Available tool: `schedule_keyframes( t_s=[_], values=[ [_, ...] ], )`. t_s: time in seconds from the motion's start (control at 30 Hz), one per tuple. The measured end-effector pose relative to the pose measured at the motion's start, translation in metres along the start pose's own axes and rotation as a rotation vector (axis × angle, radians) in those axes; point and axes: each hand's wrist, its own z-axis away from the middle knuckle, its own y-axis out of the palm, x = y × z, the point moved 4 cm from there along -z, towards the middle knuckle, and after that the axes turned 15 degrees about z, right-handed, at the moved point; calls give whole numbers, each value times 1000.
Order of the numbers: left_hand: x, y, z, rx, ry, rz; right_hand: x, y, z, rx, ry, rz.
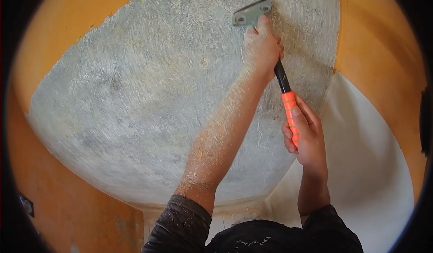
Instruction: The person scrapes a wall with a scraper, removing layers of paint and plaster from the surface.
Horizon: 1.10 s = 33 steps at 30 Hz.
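A long-handled scraper [252, 14] has its wide metal head against a rough grey wall surface [149, 86]. My left hand [263, 47] is closed round the black shaft just below the head, one finger stretched up onto the metal. Lower down, my right hand [305, 131] grips the orange handle [290, 113] near its end. Pale flakes and dust cover my left forearm and the dark sleeve. A jagged edge separates the grey surface from the orange covering [54, 36] at the upper left.
More orange wall [379, 50] lies at the right. Below it is a smooth whitish surface [361, 162] with a curved edge. A small dark fixture [27, 205] sits at the lower left, and a dark object [425, 122] at the right edge.
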Motion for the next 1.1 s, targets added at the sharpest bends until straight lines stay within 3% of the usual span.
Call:
schedule_keyframes(
  t_s=[0.07, 0.3, 0.43, 0.53, 0.6, 0.73, 0.8, 1.03, 1.1],
  values=[
    [8, -5, 13, -121, 67, -124, -11, -8, 8, 1, -4, 22],
    [16, -6, 9, -127, 101, -325, -18, -31, -3, -18, -4, 124],
    [22, -5, 9, -39, 83, -347, -17, -43, 0, -58, -33, 192],
    [24, -4, 10, -125, 98, -292, -15, -45, -6, -55, -58, 217],
    [18, -3, 1, -32, 144, -332, -12, -46, -9, -68, -55, 211],
    [21, 0, 0, -85, 194, -286, -9, -53, -11, -68, -92, 255],
    [29, -1, 7, -107, 121, -301, -12, -55, -10, -82, -113, 260],
    [21, 1, -5, -94, 224, -259, -7, -60, -22, -8, -101, 272],
    [26, -1, 1, -104, 161, -302, -11, -61, -21, -7, -127, 269]
  ],
)
